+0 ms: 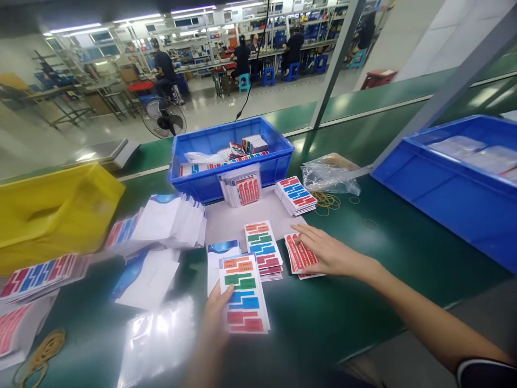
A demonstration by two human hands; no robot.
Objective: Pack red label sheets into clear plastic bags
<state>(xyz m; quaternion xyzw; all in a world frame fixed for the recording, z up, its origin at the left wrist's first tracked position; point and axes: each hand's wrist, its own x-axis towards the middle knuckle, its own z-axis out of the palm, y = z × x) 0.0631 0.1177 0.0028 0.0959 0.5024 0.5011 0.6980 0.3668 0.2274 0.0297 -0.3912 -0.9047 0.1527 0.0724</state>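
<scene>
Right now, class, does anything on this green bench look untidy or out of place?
Yes. Loose rubber bands lie scattered beside the clear plastic bag, not bundled. The white booklets at the left are fanned out askew. The sticker stacks by the right hand sit neatly.

Both forearms are bare, with no gloves, rings or watch showing on either the left hand (214, 323) or the right hand (329, 253). At about 4 o'clock, by the frame's corner, the right arm ends in a short dark sleeve (487, 373) with a thin pale edge.
</scene>
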